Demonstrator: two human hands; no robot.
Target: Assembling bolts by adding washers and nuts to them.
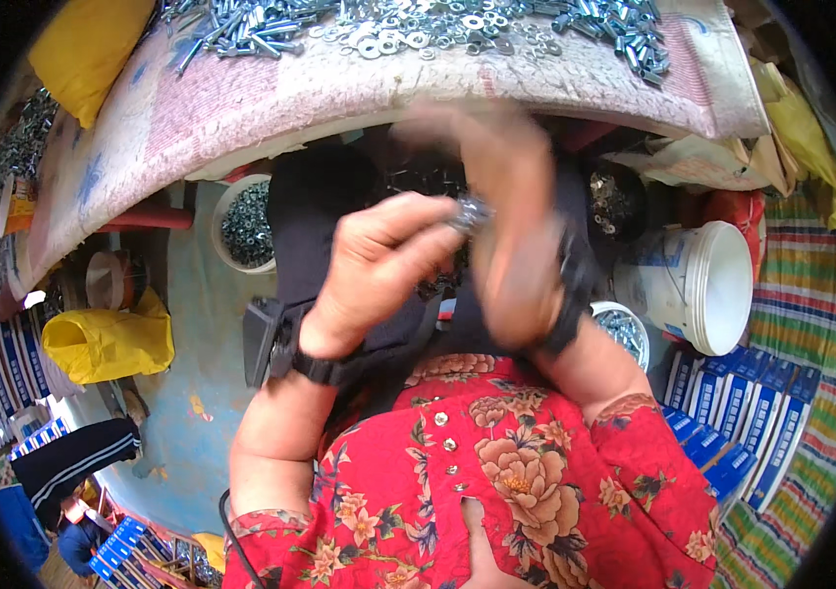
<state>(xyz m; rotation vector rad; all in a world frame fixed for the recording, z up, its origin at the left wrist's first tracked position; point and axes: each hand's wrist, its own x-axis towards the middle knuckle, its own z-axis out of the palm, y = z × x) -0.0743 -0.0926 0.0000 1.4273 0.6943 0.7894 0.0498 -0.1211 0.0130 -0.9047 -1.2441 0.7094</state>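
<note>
Head, left hand (364, 270) pinching metal (473, 214), nubby cloth (241, 106)

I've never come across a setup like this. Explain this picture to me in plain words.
There is no machine here: these are a person's own two bare hands. The one picture comes from a wide fisheye camera worn on the head, looking down, so straight edges bend and the corners go black. Picture left is the person's left.

At the top is a cloth-covered work surface, with loose bolts and flat washers spread on it. Nearer, the left hand pinches a small metal piece in its fingertips; its exact kind is unclear. The right hand is close by, too blurred to tell what it grips.

Below is the wearer's red flowered shirt. A white bucket stands off to the right.
</note>
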